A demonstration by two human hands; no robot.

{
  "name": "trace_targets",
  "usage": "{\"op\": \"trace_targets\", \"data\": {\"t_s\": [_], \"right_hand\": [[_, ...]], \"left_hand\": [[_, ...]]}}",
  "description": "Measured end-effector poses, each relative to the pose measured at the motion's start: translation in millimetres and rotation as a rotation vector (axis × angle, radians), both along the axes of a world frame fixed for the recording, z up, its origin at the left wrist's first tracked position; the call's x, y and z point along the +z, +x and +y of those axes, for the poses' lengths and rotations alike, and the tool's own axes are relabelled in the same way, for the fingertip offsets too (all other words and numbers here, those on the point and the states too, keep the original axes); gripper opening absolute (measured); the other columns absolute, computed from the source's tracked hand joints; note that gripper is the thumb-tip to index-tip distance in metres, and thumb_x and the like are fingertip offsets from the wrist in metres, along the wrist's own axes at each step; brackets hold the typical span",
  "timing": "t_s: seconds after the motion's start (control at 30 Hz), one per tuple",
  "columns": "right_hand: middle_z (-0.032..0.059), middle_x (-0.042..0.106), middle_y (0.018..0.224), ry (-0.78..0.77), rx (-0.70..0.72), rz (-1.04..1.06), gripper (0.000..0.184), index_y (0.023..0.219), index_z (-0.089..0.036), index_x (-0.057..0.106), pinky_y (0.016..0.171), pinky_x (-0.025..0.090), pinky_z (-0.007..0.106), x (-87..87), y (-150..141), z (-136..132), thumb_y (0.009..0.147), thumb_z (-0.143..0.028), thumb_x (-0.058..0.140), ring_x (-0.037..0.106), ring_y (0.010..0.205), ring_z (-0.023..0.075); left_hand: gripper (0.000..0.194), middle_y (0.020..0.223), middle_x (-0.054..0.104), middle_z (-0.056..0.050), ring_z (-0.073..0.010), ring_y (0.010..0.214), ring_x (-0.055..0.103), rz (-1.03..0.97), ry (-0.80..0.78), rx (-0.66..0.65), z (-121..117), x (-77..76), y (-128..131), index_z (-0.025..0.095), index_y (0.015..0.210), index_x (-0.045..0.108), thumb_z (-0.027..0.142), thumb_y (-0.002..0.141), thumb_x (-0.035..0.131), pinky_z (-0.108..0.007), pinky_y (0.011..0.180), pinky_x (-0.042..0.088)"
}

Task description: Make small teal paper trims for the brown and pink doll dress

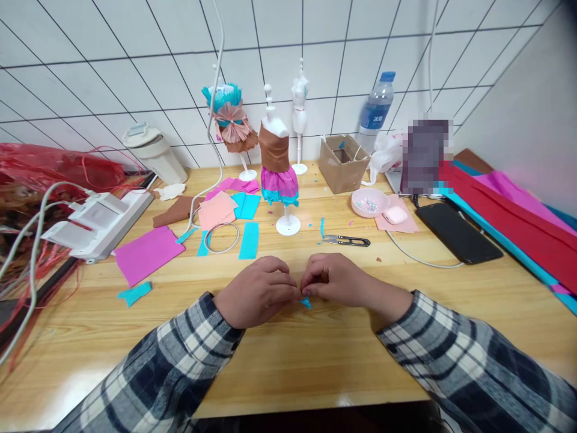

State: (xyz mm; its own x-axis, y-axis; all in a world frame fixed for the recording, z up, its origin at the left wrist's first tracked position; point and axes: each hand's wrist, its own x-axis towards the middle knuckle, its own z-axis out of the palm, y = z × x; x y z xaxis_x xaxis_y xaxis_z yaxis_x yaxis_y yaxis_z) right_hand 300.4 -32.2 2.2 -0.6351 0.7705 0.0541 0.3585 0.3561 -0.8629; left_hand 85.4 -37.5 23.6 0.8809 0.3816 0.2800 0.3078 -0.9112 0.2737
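Note:
My left hand (264, 291) and my right hand (336, 279) meet just above the front half of the table, fingertips pinched together. Between them a small piece of blue crepe paper (306, 302) sticks out below the fingers; the rest of it is hidden. Beyond my hands stands a mini dress form (275, 150) with a brown top and a purple skirt edged in blue. Thread snips (347, 240) lie past my right hand. A blue paper strip (249, 240) and a wire ring (222, 238) lie past my left hand.
Two more dress forms (299, 108) stand by the tiled wall. A cardboard box (343, 165), a water bottle (377, 111), a pink bead dish (369, 203) and a phone (458, 232) are right. Purple paper (148, 254), a power strip (101, 225) and a cup (155, 155) are left.

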Motion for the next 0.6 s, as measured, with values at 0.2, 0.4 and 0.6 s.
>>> {"op": "trace_targets", "data": {"t_s": [0.2, 0.4, 0.6], "right_hand": [[0.0001, 0.060, 0.075, 0.310, -0.034, -0.227, 0.008, 0.082, -0.021, 0.073, 0.065, 0.039, 0.025, 6.8, -1.2, -12.3, 0.080, -0.020, 0.065, 0.056, 0.073, 0.0131], [0.0035, 0.059, 0.079, 0.672, -0.037, -0.447, 0.017, 0.079, -0.019, 0.066, 0.062, 0.034, 0.030, 14.3, -5.6, -24.7, 0.088, -0.023, 0.052, 0.050, 0.075, 0.0166], [0.0032, 0.059, 0.076, 0.975, -0.066, -0.484, 0.020, 0.081, -0.020, 0.063, 0.059, 0.033, 0.032, 18.6, -2.9, -24.4, 0.092, -0.017, 0.046, 0.046, 0.070, 0.0167]], "left_hand": [[0.020, 0.079, 0.070, -0.004, -0.0199, 0.086, 0.059, 0.072, -0.083, 0.090, -0.5, -5.7, 2.8, 0.020, 0.091, 0.068, 0.015, 0.086, 0.049, -0.034, 0.080, 0.044], [0.014, 0.068, 0.064, -0.004, -0.0186, 0.069, 0.056, 0.060, -0.147, 0.273, -4.7, -3.6, 11.0, 0.017, 0.073, 0.066, 0.013, 0.078, 0.053, -0.033, 0.067, 0.042], [0.015, 0.073, 0.069, -0.005, -0.0171, 0.068, 0.059, -0.376, -0.819, 0.651, -7.5, -10.5, 16.3, 0.014, 0.077, 0.069, 0.026, 0.079, 0.061, -0.029, 0.064, 0.044]]}}
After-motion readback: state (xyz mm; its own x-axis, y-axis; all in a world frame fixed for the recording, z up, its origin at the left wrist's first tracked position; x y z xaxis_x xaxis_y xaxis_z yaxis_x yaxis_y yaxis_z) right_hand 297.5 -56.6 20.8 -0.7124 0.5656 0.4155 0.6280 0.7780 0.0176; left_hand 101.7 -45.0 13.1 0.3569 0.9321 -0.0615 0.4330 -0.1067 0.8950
